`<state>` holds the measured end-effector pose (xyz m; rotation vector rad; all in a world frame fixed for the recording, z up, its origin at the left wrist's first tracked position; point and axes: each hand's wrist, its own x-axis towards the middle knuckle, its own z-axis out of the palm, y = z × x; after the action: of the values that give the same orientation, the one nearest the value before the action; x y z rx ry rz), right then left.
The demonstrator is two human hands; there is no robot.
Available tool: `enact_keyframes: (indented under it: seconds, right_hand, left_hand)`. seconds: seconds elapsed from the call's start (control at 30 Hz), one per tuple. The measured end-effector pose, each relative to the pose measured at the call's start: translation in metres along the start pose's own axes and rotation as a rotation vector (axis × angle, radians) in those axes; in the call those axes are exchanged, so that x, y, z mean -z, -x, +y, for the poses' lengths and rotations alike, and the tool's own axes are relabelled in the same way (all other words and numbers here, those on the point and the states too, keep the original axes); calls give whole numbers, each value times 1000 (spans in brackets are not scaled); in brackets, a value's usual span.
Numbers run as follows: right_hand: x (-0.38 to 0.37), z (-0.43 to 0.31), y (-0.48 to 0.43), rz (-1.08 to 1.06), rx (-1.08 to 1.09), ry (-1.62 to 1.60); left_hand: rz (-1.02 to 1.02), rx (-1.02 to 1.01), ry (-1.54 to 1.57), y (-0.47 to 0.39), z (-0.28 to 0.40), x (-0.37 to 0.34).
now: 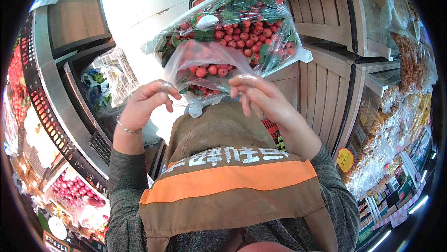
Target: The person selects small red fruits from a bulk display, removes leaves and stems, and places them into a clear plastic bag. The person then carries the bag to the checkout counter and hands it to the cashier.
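Note:
Before me rests a white box (303, 56) lined with clear plastic film, filled with small red round fruits (244, 36) and green leaves (204, 35). At its near side is a thin clear plastic bag (213, 53), its mouth spread, with more red fruits (209, 71) showing in or through it. My left hand (153, 98), with a bracelet at the wrist, is at the bag's left edge, fingers curled. My right hand (256, 91) is at the bag's right edge, fingers bent. Whether either hand pinches the film cannot be made out.
Slatted wooden display stands (321, 88) with bagged goods rise at the right. A black perforated crate edge (49, 112) and fruit displays curve along the left. A bin with plastic bags (111, 74) stands left of the box. A red basket (270, 126) shows beneath my right forearm.

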<state>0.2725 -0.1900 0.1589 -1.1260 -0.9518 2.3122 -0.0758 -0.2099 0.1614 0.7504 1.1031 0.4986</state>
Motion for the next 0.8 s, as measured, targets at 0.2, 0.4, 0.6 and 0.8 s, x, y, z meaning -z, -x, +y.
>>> enact_keyframes:
  seconds: [0.2,0.4,0.6,0.8]
  right_hand:
    - [51,62,-50,185,-58,125]
    - [156,94,-134,689,-89,-241]
    - [202,119,-235,643,-206,-579]
    - [215,88,-234,539,-16,-238]
  left_hand:
    - [56,183,-74,-16,-48,-12]
    - [207,6,-842,-27,-19,1]
    - [304,-182,-727,-48,29,6]
    - [-58,-528,-672,-173,15,-20]
